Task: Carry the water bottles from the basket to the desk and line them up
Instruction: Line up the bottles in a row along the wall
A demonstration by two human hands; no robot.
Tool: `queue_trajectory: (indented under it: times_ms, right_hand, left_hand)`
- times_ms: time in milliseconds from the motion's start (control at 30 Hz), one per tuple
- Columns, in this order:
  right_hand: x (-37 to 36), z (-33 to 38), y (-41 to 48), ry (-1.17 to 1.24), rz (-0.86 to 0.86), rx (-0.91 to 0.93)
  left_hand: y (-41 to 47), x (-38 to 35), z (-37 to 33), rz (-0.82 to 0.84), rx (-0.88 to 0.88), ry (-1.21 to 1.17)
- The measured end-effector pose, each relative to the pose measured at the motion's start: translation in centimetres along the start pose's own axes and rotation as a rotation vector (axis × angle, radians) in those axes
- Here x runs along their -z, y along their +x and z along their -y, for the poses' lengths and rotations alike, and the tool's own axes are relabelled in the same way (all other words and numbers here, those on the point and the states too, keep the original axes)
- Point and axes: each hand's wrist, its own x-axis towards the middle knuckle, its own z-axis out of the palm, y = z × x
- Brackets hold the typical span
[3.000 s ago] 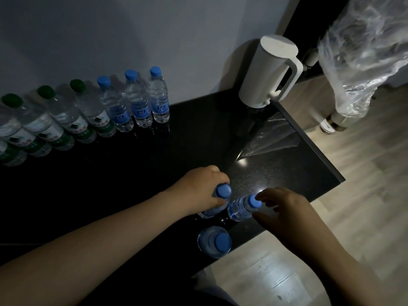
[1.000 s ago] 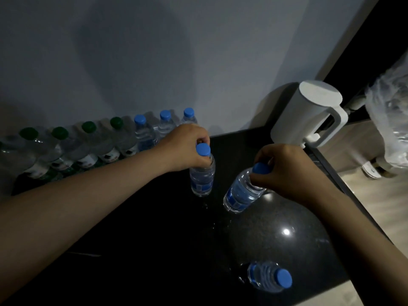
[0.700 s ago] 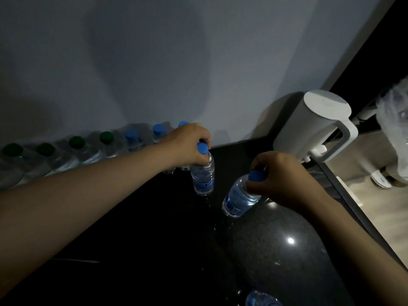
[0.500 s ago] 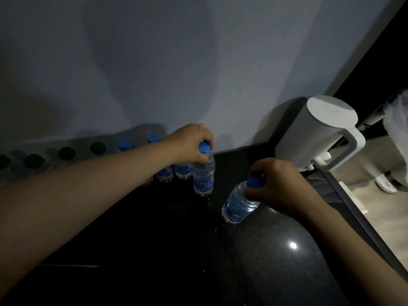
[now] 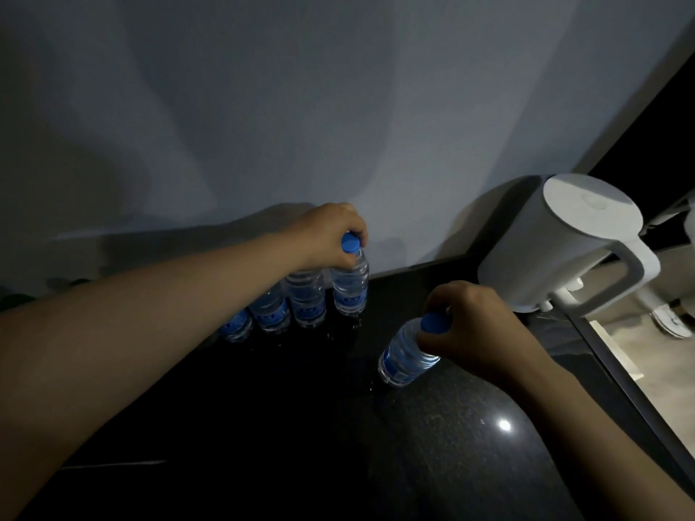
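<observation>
L hand (image 5: 331, 238): my fingers + thumb curl round the neck of the end bottle (image 5: 349, 291), right under its blue cap (image 5: 350, 243). My forearm comes in from the left edge.
End bottle: upright, base looks down on the desk (image 5: 301, 426), close to the wall (image 5: 263, 107). It's at the right end of the row, just beside the 2nd bottle (image 5: 305, 302).
Row: 2nd bottle, 3rd bottle (image 5: 270, 314) and 4th bottle (image 5: 235, 327) stand side by side along the wall, all w/ blue labels. Tops are hidden behind my L arm, and the 4th is mostly covered.
R hand (image 5: 474, 325): fingers wrapped over the top of the tilted bottle (image 5: 406, 359), pinching round its cap (image 5: 434, 322), which shows blue betw. thumb and fingers.
Tilted bottle: leans w/ top toward my R hand and base toward the left. It's apart from the row, nearer me and to the right. Can't tell if the base edge touches the desk.
Kettle (image 5: 556, 242): white w/ handle, at back-right corner of desk, beyond my R hand, not touching it.
Desk: black, glossy, speckled, w/ a glare spot (image 5: 504, 424) beside my R forearm.
Floor (image 5: 639, 355): pale, past the desk's right edge.
Light: dim, label text unreadable.
</observation>
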Motion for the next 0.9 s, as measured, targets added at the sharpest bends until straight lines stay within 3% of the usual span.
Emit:
queue_trajectory:
  times_ms: [900]
  right_hand:
    - [-0.4,-1.0,3.1,-0.014,0.018,0.001]
  left_hand:
    - [1.2,-1.7,0.4,0.013,0.013,0.005]
